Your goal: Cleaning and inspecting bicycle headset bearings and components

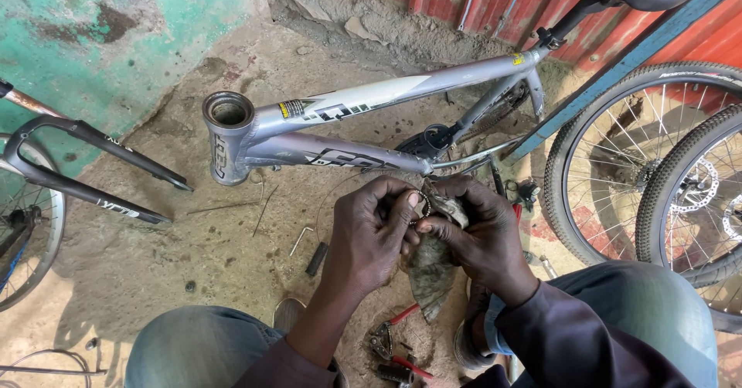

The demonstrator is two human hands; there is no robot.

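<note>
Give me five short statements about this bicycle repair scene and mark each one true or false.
1. Both hands, left hand and right hand, hold a small bearing ring. True.
2. The right hand also grips a dirty rag. True.
3. The bicycle frame is bright yellow. False: it is silver-grey.
4. Red-handled pliers lie on the ground. True.
5. The wheels stand at the left. False: they stand at the right.

Silver bicycle frame (363, 125), black fork (85, 164), spoked wheels (657, 164), red-handled pliers (394, 342)
</note>
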